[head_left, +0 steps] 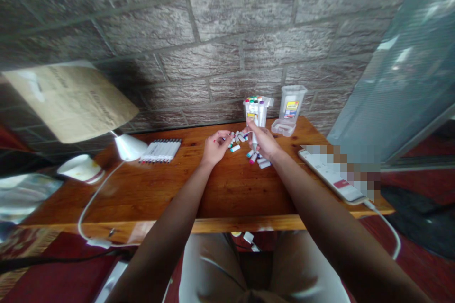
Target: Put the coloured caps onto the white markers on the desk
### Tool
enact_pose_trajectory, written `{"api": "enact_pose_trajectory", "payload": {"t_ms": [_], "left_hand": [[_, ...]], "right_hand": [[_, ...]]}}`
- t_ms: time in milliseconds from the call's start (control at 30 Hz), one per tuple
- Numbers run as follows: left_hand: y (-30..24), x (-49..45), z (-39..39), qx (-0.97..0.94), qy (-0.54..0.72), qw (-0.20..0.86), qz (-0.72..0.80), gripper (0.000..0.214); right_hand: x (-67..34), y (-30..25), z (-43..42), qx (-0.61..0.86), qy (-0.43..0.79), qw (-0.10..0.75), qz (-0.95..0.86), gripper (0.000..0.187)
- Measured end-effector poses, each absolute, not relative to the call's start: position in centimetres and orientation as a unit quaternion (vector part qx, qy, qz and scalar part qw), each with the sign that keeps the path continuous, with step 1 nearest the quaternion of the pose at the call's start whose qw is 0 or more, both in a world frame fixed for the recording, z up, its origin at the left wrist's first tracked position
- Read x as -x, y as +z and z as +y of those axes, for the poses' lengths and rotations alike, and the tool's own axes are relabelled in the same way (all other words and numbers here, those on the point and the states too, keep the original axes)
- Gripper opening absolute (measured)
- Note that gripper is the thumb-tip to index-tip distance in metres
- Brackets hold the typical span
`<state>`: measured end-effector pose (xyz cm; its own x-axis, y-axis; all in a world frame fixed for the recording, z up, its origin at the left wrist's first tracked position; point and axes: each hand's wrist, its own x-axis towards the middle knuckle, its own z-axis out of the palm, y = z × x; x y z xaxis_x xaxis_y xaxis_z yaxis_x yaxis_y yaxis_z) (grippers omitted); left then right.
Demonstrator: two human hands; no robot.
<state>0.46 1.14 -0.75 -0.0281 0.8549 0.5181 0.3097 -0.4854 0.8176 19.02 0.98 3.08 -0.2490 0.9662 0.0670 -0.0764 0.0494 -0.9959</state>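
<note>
My right hand [265, 139] is closed around a white marker [254, 141], its grey end pointing down at the table. Small white marker caps with coloured ends lie scattered between and under my hands, among them a green-ended cap [235, 148] and a pink-ended cap [253, 158]. Thumb and fingers of my left hand [215, 147] are pinched together at the left edge of this pile, apparently on a small cap [232, 136]. Behind my right hand stands a clear plastic case [261, 116] filled with upright markers, their coloured ends up.
Left of my hands lies a neat row of white markers [161, 150]. A lamp [130, 147] with a paper shade and a paper cup [81, 169] stand farther left. Behind right is an open clear case [292, 104]; a tablet-like device [334, 177] with a cable lies right. A stone wall [220, 61] borders the table.
</note>
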Motion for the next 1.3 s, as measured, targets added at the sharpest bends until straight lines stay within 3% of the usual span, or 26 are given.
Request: {"api": "enact_pose_trajectory", "payload": {"t_ms": [167, 300, 600, 767, 833, 967, 1100, 1300], "left_hand": [[0.9, -1.1, -0.3, -0.633, 0.53, 0.397, 0.402, 0.061], [1.1, -1.0, -0.5, -0.585, 0.479, 0.529, 0.386, 0.059], [1.5, -0.9, -0.5, -0.489, 0.514, 0.638, 0.298, 0.04], [2.4, -0.1, 0.0, -0.364, 0.632, 0.632, 0.264, 0.031], [2.6, 0.2, 0.2, -0.326, 0.659, 0.623, 0.266, 0.03], [2.6, 0.3, 0.6, -0.281, 0.669, 0.615, 0.309, 0.032], [2.4, 0.1, 0.8, -0.282, 0.669, 0.602, 0.332, 0.034], [2.2, -0.2, 0.7, -0.298, 0.661, 0.609, 0.323, 0.03]], "right_hand": [[-18.1, 3.3, -1.2, 0.295, 0.619, 0.316, -0.656, 0.057], [-17.6, 3.3, -2.0, 0.249, 0.659, 0.245, -0.666, 0.052], [-18.4, 3.5, -1.1, 0.267, 0.701, 0.323, -0.577, 0.052], [-20.0, 3.7, 1.2, 0.371, 0.621, 0.495, -0.482, 0.039], [-20.8, 3.4, 1.9, 0.406, 0.567, 0.521, -0.492, 0.032], [-22.0, 2.1, 2.4, 0.414, 0.468, 0.451, -0.637, 0.027], [-22.3, 1.0, 2.3, 0.366, 0.498, 0.338, -0.71, 0.035], [-21.9, 0.0, 2.6, 0.358, 0.509, 0.333, -0.708, 0.027]]}}
